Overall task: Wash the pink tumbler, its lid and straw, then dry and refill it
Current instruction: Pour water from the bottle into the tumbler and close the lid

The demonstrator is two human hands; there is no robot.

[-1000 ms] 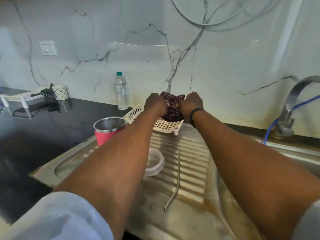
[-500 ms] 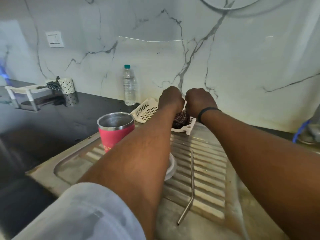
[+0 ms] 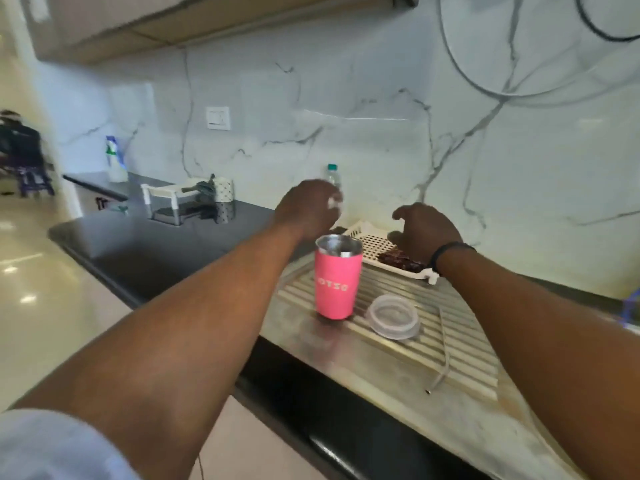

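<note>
The pink tumbler (image 3: 337, 285) stands upright and uncovered on the steel drainboard (image 3: 388, 372). Its clear lid (image 3: 393, 317) lies flat just right of it, and the bent metal straw (image 3: 445, 348) lies further right on the ridges. My left hand (image 3: 304, 209) is behind the tumbler at the water bottle (image 3: 332, 168); its fingers look curled round the bottle's body, though the hand is blurred and only the cap shows clearly. My right hand (image 3: 426, 230) hovers with loosely spread fingers over the dark checked cloth (image 3: 401, 261) lying in the white tray (image 3: 367, 244).
A black counter (image 3: 166, 251) runs left of the drainboard, with a small white rack (image 3: 166, 199) and a dotted cup (image 3: 223, 190) at the back. A spray bottle (image 3: 114, 161) stands far left. The marble wall is close behind. A person sits far left.
Both hands have let go of the cloth, which now lies in the tray. My left hand has moved left to the water bottle. The view has swung left and pulled back.
</note>
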